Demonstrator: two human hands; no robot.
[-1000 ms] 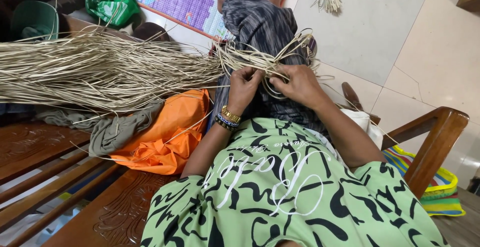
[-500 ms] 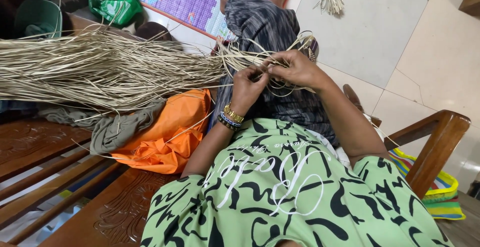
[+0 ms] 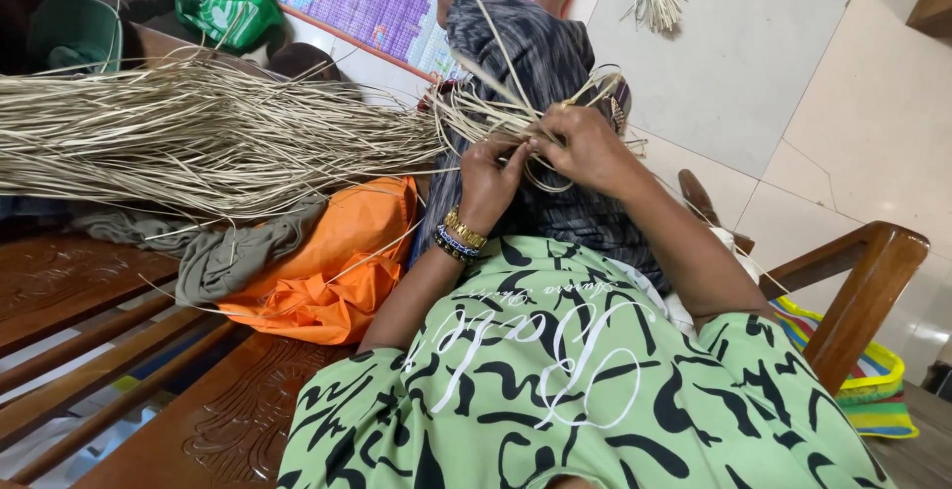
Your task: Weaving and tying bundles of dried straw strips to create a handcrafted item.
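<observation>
In the middle of the frame, two hands work on long, thin, pale dry straw strands (image 3: 198, 137).

The left hand (image 3: 488, 180) and the right hand (image 3: 585, 147) are both closed, pinching the strands where they bunch together. The big bundle spreads out to the left of the frame, above a crumpled orange cloth (image 3: 332, 261) on a brown wooden bench (image 3: 109, 350).

Home: carved wooden bench (image 3: 248, 420), tiled floor (image 3: 754, 62).

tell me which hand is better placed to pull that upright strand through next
Probably the right hand: its fingertips pinch the strands where the upright one rises. The left hand sits lower, gripping the bundle.
</observation>
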